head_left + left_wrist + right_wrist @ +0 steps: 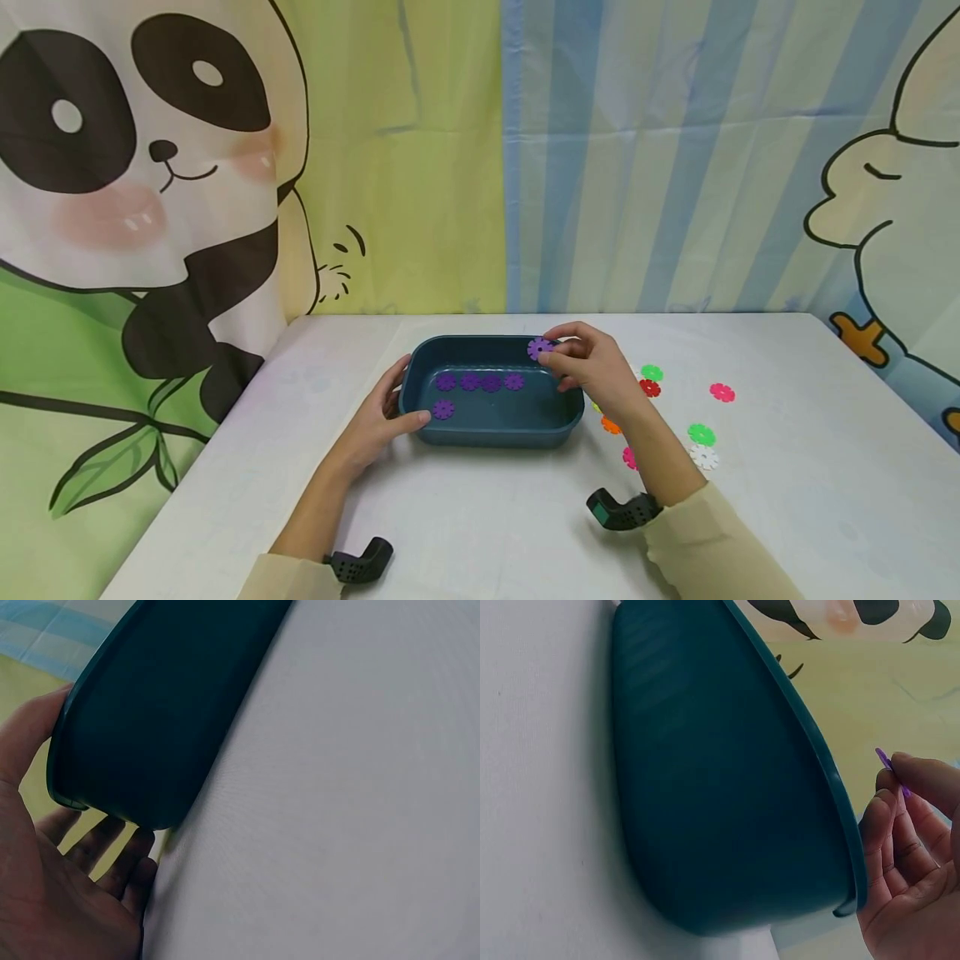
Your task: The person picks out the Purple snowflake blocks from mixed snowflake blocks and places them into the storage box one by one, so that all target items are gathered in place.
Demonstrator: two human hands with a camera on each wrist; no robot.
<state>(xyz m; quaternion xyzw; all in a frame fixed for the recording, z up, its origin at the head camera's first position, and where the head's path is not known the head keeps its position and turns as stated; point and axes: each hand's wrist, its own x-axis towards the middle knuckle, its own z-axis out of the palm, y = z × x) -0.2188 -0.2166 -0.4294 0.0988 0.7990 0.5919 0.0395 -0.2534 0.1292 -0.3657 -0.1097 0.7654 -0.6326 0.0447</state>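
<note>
A purple notched plastic disc (539, 348) is pinched between the thumb and fingers of my right hand (592, 367), above the back right corner of a dark teal bin (491, 437). In the right wrist view the same disc (892, 771) appears edge-on, beside the bin's rim. My left hand (375, 425) holds the bin's left end, thumb at the rim and fingers against the outer wall, as the left wrist view also shows. Inside the bin lie several purple discs: a row (491, 382) across the middle and a single one (443, 409) nearer the front left.
To the right of the bin, loose notched discs lie on the white table (817, 500): green (702, 434), white (704, 457), pink (722, 392), red (650, 388) and orange (611, 425), some partly behind the right forearm. A printed curtain (420, 167) hangs behind the table.
</note>
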